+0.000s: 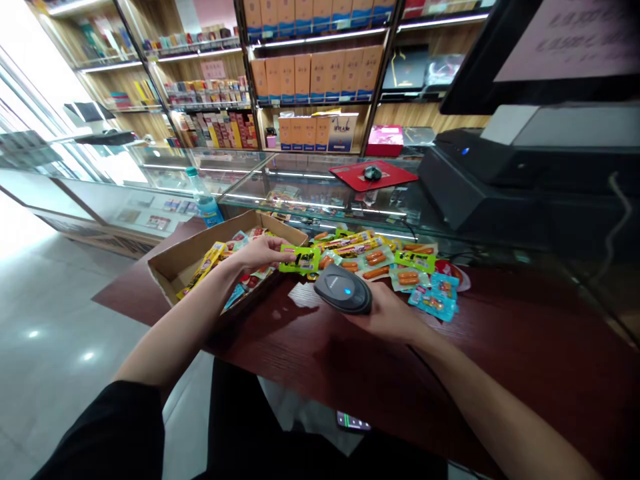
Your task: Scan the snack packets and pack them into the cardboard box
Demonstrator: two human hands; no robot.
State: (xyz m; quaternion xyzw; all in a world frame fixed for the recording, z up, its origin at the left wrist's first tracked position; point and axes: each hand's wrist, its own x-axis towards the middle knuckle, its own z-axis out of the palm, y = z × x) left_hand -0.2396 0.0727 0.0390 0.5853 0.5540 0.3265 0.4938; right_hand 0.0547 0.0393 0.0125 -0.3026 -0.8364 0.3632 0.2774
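Between the fingers of my left hand (263, 255) is a green snack packet (301, 260), held by its left end at the edge of the cardboard box (173, 267). My right hand (385, 310) grips a dark barcode scanner (344, 291) with a lit blue light, its head beside the green packet. Inside the box lie yellow, red and blue snack packets (207, 261). Beyond the scanner, on the brown counter (300, 353), is a pile of packed sausages (376, 257), yellow stick packets (350, 244), another green packet (415, 261) and blue packets (436, 298).
A blue-labelled bottle (204, 197) stands behind the box. Past the pile rises a glass display case (310, 180) with a mouse (373, 173) on a red mat (400, 175). Black checkout equipment (480, 187) fills the right. A phone (353, 421) shows below the counter edge.
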